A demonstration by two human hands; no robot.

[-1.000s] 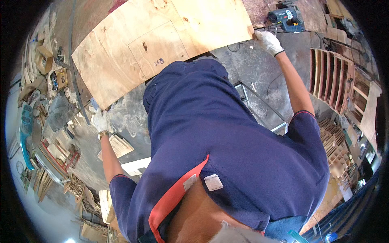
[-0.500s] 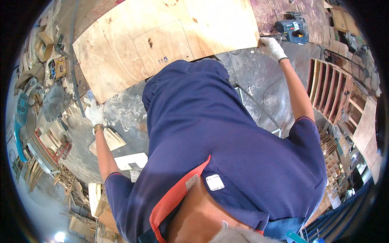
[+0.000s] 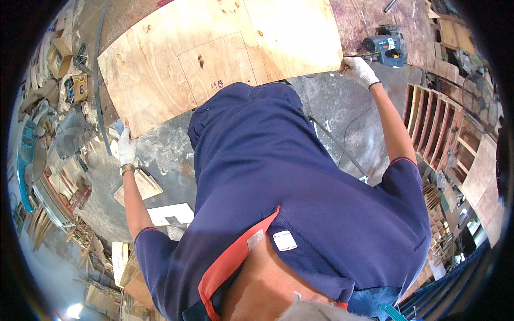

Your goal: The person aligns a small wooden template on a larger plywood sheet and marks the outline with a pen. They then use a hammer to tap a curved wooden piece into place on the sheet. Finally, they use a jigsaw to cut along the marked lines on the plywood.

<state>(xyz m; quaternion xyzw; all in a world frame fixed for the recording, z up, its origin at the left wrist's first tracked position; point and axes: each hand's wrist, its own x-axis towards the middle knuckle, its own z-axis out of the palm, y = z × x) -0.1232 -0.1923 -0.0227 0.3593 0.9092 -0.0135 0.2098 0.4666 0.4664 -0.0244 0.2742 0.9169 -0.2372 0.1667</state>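
A wide plywood sheet (image 3: 150, 80) with a pencilled rectangle and a blue marking lies in front of me, its near edge against my body. My left hand (image 3: 127, 147), in a white glove, is closed at the sheet's near left corner, with a fingertip showing at the edge. At the near right corner my right hand (image 3: 360, 71), also gloved, grips the sheet's edge; the fingers under it are hidden. Just beyond my right hand lies a blue and black power tool, which looks like a jigsaw (image 3: 388, 47).
A dark metal strip (image 3: 97, 80) runs along the left of the sheet. Wood offcuts (image 3: 140, 184) and a white board (image 3: 170, 215) are on the floor at left. Slatted wooden frames (image 3: 435, 120) stand at right. A teal saw (image 3: 25, 155) is at far left.
The view has shifted slightly, so the sheet and power tool appear a little lower. Both hands keep their places at the sheet's corners, with a left fingertip now showing more plainly.
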